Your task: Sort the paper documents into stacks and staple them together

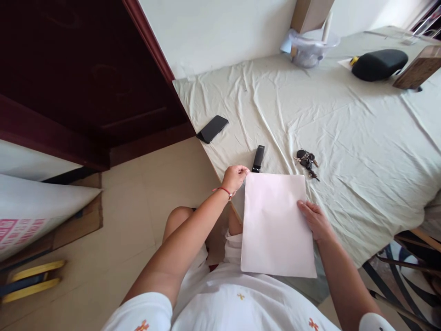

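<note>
Paper [277, 225]: white, blank-faced, over near edge of cloth-covered table [344, 133]; sheet count unclear.
Left hand [236, 178]: fingertips pinched closed at far left corner.
Right hand [314, 221]: half curled, thumb over right edge, gripping.
Handling: best keep 2 grips light, edges flush.
Stapler [258, 159]: just beyond; tiny mark unreadable.
Sack [41, 202], left: pink print, illegible.
</note>
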A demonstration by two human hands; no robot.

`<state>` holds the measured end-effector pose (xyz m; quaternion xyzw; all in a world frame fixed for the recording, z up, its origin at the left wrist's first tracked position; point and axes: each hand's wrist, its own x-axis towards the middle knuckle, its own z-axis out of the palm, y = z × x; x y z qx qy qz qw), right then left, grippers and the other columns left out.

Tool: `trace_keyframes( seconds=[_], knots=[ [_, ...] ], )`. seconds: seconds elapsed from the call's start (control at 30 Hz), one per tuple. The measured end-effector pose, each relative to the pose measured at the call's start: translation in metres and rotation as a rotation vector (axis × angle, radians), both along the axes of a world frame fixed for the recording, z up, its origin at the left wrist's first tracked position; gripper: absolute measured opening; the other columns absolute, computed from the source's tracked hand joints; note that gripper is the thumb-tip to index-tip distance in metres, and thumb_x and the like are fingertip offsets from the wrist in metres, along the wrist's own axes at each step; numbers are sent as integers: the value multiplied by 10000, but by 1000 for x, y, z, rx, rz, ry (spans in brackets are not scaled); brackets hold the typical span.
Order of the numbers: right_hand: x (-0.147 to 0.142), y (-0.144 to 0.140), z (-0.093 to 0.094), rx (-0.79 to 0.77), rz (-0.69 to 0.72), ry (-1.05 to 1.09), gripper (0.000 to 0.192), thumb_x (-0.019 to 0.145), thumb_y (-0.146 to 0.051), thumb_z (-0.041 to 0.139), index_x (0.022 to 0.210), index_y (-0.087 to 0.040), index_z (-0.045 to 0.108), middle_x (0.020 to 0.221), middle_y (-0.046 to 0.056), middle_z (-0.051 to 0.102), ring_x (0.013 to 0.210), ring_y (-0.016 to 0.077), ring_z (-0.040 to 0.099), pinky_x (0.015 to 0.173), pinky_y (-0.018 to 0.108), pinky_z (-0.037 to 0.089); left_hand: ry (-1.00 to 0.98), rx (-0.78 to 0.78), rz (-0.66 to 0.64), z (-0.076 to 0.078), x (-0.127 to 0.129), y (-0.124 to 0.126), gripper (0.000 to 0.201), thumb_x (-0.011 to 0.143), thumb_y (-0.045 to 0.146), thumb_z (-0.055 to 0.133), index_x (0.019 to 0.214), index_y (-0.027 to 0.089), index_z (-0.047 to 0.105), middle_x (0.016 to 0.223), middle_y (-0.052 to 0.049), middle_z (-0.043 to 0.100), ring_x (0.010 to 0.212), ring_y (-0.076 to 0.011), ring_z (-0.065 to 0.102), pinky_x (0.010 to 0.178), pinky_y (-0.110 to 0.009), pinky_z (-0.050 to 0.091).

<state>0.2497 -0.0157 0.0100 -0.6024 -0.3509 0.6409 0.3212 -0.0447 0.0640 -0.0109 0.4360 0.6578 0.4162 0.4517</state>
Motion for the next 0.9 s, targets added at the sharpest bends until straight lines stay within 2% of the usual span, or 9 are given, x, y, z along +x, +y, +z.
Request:
trace_keyframes(
  seconds=[0.07, 0.27, 0.4, 0.73, 0.9],
  knots=[
    [-1, 4, 0, -54, -22, 19, 299, 753, -500, 796, 850, -224, 731, 761, 79, 785, 566, 247, 732, 457, 309, 571, 35, -11, 19, -1, 2, 8, 58, 812, 161, 666, 829, 150, 720, 640, 8, 649, 572, -113, 546, 592, -219, 406],
    [-3, 15, 0, -105, -47, 21, 288, 729, -469, 800, 859, -221, 730, 773, 92, 787, 580, 270, 740, 439, 325, 573, 113, -69, 63, -3, 6, 19, 194, 770, 149, 748, 954, 172, 692, 686, 9, 667, 598, -132, 583, 634, -240, 448],
    [-3, 18, 0, -127, -49, 23, 305, 717, -463, 811, 882, -217, 737, 733, 93, 777, 578, 274, 741, 422, 318, 566, 198, -117, 60, -2, 8, 23, 184, 769, 112, 749, 926, 168, 673, 715, 1, 670, 645, -138, 605, 655, -244, 449],
    [-4, 22, 0, -124, -118, 36, 260, 703, -428, 816, 825, -218, 723, 749, 86, 785, 578, 262, 742, 419, 296, 553, 264, -134, 92, -8, 13, 40, 180, 780, 120, 732, 940, 169, 665, 797, -32, 696, 740, -166, 647, 699, -265, 461],
    [1, 22, -5, -103, -99, 23, 285, 717, -439, 801, 886, -219, 735, 738, 76, 785, 591, 272, 749, 444, 316, 579, 277, -135, 82, -10, 11, 43, 191, 765, 133, 754, 933, 176, 673, 794, -29, 702, 756, -171, 657, 716, -269, 471]
  ],
)
